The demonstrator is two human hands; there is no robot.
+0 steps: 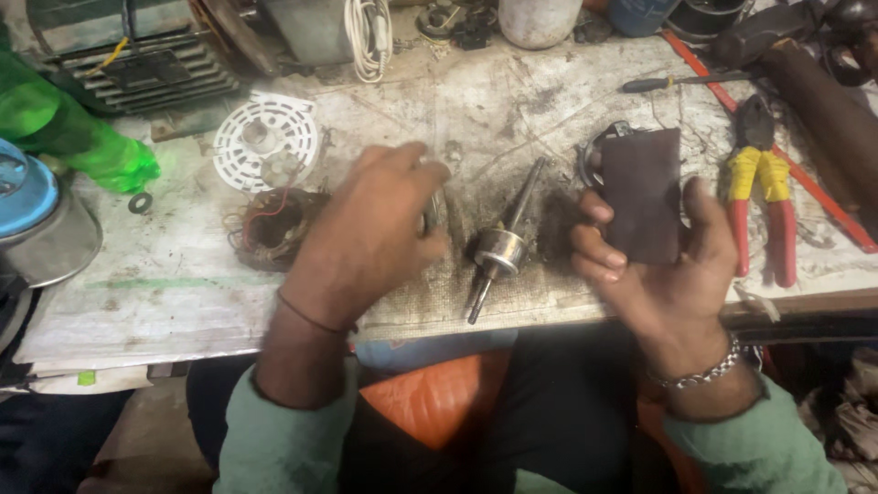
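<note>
on the grimy workbench [549,101] our right hand [654,265] pinches a limp dark sandpaper sheet [645,192] by its edge, our left hand [370,233] closed on a small metal part [432,212] beside the heavy rotor shaft [501,247].

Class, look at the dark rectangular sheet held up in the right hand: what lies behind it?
Behind the dark sheet in the right hand, a dark ring-shaped part peeks out at its upper left, on the workbench. The sheet covers the rest of it.

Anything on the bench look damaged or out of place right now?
Nothing spilled or broken. The rotor shaft lies loose at a slant on the grimy bench between both hands. The right hand holds a dark sandpaper sheet; the left hand's grip is blurred.
</note>
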